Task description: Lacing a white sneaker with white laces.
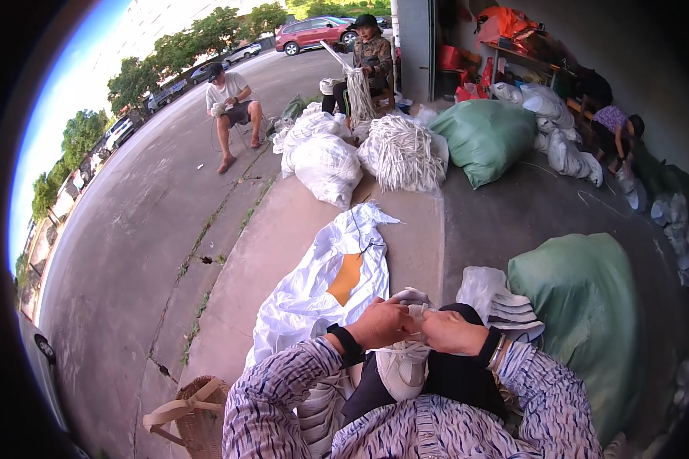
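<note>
A white sneaker (400, 372) rests on my lap, its rounded toe toward me. Over its upper end my left hand (381, 324) is closed, fingers pinched at the lacing area. From the other side my right hand (452, 332) grips the same part, close to the left. Whether a lace runs between the fingertips is too small to make out. Beneath my left forearm sits a stack of white shoes (318, 417). To the right of my knee lie several white pieces with dark edges (517, 312), beside a clear plastic bag (478, 284).
A white woven sack (302, 294) lies spread ahead. Large green sacks stand right (582, 306) and farther off (486, 136), near a heap of white laces (406, 153). A wicker basket (203, 421) is at lower left. Several people (233, 99) sit or bend beyond.
</note>
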